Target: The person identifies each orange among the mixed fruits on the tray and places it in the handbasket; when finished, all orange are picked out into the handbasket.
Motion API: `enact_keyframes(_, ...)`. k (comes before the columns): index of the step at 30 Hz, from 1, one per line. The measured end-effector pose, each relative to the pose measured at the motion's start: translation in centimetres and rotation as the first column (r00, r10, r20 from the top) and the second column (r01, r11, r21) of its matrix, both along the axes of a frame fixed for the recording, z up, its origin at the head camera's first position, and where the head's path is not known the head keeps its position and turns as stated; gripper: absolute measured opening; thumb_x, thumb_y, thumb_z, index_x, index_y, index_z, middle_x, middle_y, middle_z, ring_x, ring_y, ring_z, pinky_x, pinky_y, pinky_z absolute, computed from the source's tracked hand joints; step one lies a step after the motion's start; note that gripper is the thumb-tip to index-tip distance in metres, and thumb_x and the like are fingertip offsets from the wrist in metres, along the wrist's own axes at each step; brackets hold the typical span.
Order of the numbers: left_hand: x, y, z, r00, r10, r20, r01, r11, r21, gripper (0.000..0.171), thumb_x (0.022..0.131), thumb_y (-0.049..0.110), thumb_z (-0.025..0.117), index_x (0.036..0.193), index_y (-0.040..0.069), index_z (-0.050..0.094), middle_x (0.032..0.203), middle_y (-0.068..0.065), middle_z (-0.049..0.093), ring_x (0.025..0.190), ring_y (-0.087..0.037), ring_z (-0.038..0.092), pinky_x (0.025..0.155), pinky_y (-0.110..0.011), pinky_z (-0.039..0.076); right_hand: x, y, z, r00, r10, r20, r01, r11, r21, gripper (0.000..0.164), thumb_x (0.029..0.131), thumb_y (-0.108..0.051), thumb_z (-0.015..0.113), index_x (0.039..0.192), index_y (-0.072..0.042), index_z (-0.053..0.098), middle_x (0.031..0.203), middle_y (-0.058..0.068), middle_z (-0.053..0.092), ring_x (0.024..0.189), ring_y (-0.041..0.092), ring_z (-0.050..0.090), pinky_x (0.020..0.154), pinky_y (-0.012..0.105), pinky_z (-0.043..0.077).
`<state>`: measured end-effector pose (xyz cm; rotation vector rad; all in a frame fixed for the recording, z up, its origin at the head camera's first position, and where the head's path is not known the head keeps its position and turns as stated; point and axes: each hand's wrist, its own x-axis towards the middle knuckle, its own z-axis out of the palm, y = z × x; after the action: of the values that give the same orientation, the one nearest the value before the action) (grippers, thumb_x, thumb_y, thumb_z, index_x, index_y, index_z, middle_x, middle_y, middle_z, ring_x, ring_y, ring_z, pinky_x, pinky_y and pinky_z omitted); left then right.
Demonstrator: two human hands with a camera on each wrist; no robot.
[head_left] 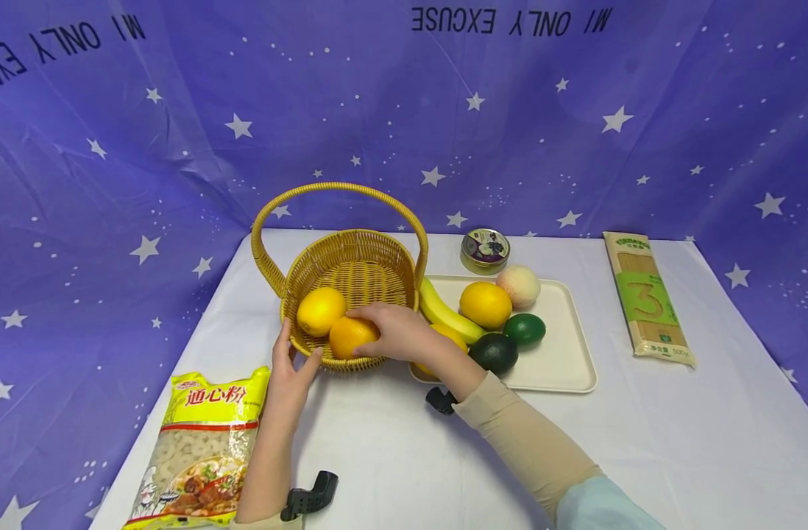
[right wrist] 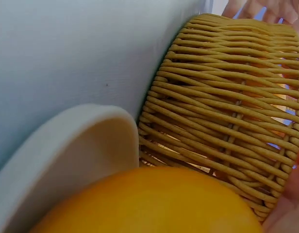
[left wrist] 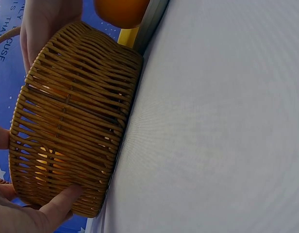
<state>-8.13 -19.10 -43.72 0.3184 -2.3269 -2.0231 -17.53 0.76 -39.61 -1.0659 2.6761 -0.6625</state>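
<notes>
- With twelve o'clock lying at the table's far side, we are gripping an orange (head_left: 349, 338) in our right hand (head_left: 397, 331), the fingers and thumb curling about it and parting only as wide as the fruit.
- That orange is sitting inside the wicker basket (head_left: 364, 283), toward six o'clock, just beside a yellow fruit (head_left: 321, 311) at nine; whether the basket floor is bearing its weight, we cannot tell.
- We are holding it from its three o'clock side, probably because the near wall is blocking a hold from below.
- We are laying our left hand (head_left: 293, 370) against the basket at eight o'clock, thumb and fingers spreading without clenching, seemingly to stop it sliding or tipping.
- The handle (head_left: 338, 187) is arching from nine to three, leaving the near side free for reaching in.
- At three o'clock the tray (head_left: 566, 357) is lying just beside the basket, perhaps for an easy right-hand reach; a banana (head_left: 447, 315) is resting there.
- Our right forearm is slanting in from four o'clock over the tray's near corner; our left is pointing up from seven, alongside a pasta bag (head_left: 208, 434).
</notes>
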Motion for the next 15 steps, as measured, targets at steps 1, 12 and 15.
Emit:
enact_keyframes(1, 0.0, 0.0, 0.0, 1.0, 0.0, -0.002, 0.0, 1.0, 0.0, 0.082, 0.099, 0.019, 0.056, 0.156, 0.025, -0.002, 0.16, -0.003, -0.006, 0.145, -0.028, 0.006, 0.111, -0.046, 0.027, 0.1, 0.1, 0.0, 1.0, 0.003, 0.001, -0.003, 1.0, -0.013, 0.063, 0.084, -0.049, 0.071, 0.139, -0.023, 0.054, 0.135, -0.003, 0.055, 0.12, 0.017, 0.052, 0.092, 0.037, 0.047)
enact_keyframes(12, 0.1, 0.0, 0.1, 1.0, 0.003, -0.001, -0.003, 1.0, -0.002, 0.082, 0.099, 0.018, 0.056, 0.156, 0.024, -0.002, 0.16, -0.003, -0.006, 0.145, -0.029, 0.006, 0.111, -0.044, 0.026, 0.7, 2.3, 0.3, 0.998, 0.029, 0.051, -0.016, 0.974, -0.225, 0.069, 0.084, -0.048, 0.072, 0.143, -0.021, 0.049, 0.14, -0.001, 0.049, 0.129, 0.018, 0.043, 0.104, 0.037, 0.038)
enact_keyframes(15, 0.1, 0.1, 0.2, 1.0, 0.003, 0.0, -0.003, 1.0, -0.01, 0.082, 0.099, 0.018, 0.056, 0.156, 0.024, -0.002, 0.16, -0.003, -0.006, 0.145, -0.029, 0.006, 0.111, -0.045, 0.026, 0.9, 3.5, 0.6, 0.999, -0.001, 0.036, 0.01, 0.966, -0.259, 0.07, 0.083, -0.05, 0.071, 0.143, -0.023, 0.048, 0.141, -0.002, 0.048, 0.131, 0.016, 0.041, 0.107, 0.036, 0.036)
